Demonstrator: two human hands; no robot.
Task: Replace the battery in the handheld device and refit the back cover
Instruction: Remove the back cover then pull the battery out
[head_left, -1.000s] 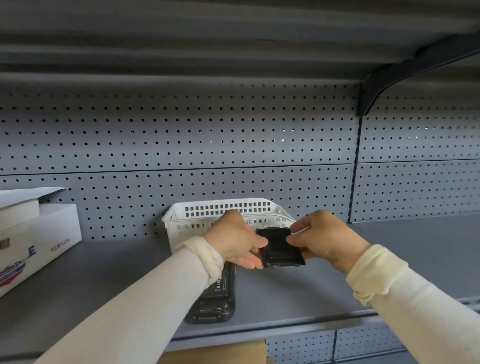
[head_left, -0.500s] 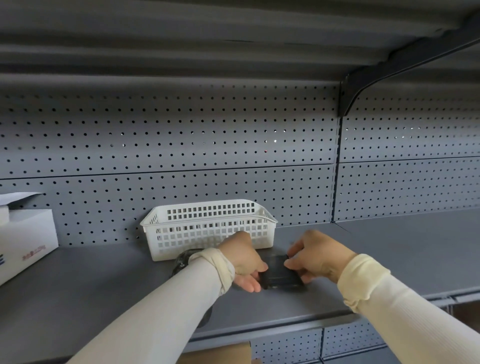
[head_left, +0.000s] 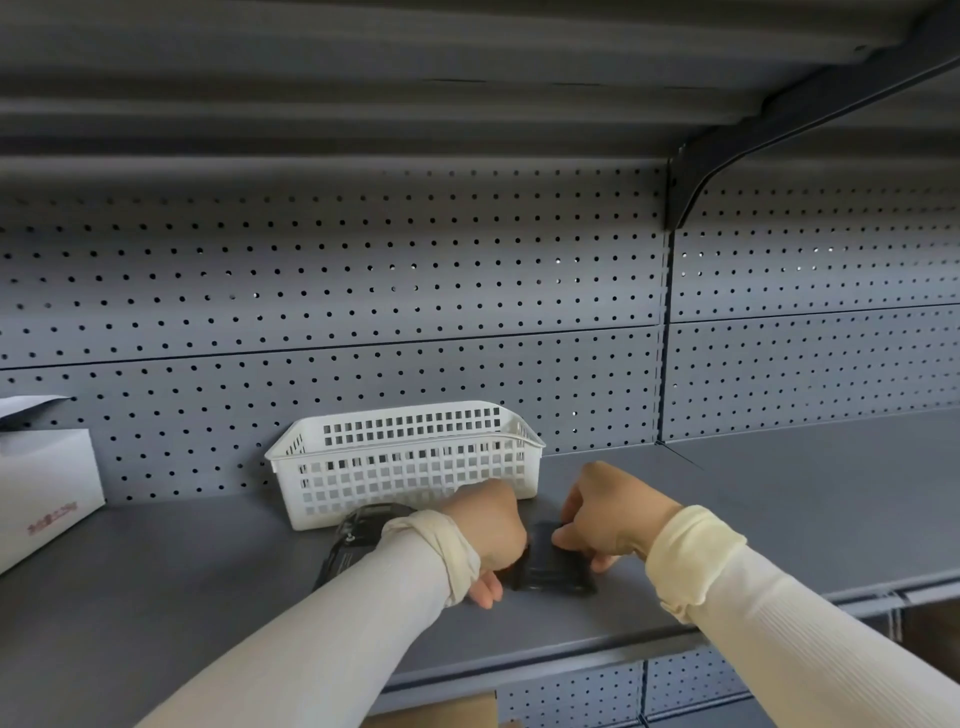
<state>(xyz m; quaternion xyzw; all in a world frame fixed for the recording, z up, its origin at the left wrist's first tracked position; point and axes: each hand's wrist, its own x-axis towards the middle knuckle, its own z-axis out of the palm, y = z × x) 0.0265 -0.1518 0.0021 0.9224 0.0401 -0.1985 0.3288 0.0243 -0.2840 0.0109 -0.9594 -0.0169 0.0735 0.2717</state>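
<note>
— What's closest to the camera?

— Two forearms in long cream ribbed sleeves (head_left: 810, 639), reaching up and forward over the front edge of a flat grey metal shelf (head_left: 779, 519). A corner of brown cardboard (head_left: 436, 714) shows just below that edge.

— And the hands?

— Both sit low on the shelf surface, on either side of a small black rectangular plastic piece (head_left: 553, 569) (whether it is the battery or the back cover, I cannot tell). The left hand (head_left: 491, 535) covers its left end, fingers curled down with the tips touching the shelf. The right hand (head_left: 610, 517) comes from the other side, thumb and fingers closed on the piece's right and top edges. So both hands are clamped on it.

— Where is the device itself?

— The black handheld device (head_left: 358, 540) lies flat on the shelf just left of the piece, mostly hidden under the left wrist; only its upper end shows.

— What's behind them?

— A white plastic lattice basket (head_left: 405, 457) stands just beyond the device, against the grey perforated back panel (head_left: 363, 291). Far left, a white cardboard box with red print (head_left: 47, 493) rests on the shelf. Overhead, a dark bracket (head_left: 727, 156) holds the upper shelf.
</note>
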